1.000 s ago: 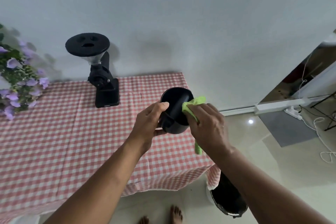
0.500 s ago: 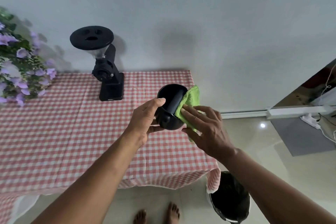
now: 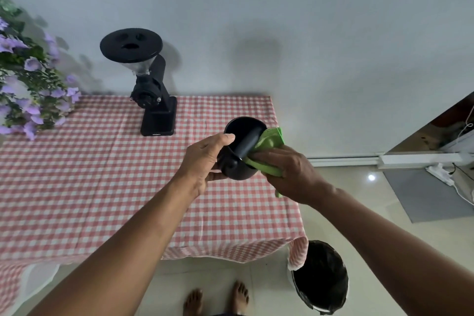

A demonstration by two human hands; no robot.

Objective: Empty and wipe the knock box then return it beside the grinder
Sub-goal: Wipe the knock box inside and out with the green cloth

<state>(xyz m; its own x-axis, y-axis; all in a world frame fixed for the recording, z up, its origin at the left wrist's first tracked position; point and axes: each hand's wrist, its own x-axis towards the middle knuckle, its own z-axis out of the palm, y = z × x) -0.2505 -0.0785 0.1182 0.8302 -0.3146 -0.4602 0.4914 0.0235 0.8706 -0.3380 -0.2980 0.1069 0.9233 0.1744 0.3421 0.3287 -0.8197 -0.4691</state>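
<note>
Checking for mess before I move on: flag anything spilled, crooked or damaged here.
Nothing stands out. The grinder stands upright, the tablecloth shows no spills, and the knock box looks intact.

One knock box [image 3: 239, 146], one green cloth [image 3: 269, 142], one grinder [image 3: 151, 90], one bin [image 3: 320, 277], two hands: left [image 3: 205, 159], right [image 3: 289, 174].

Checked table [image 3: 89, 187], grinder [image 3: 154, 100] upright on it

Home coffee corner, gingham-clothed table [image 3: 77, 187], grinder [image 3: 151, 90], purple flowers [image 3: 28, 84], tiled floor [image 3: 372, 213], bare feet [image 3: 215, 299].
</note>
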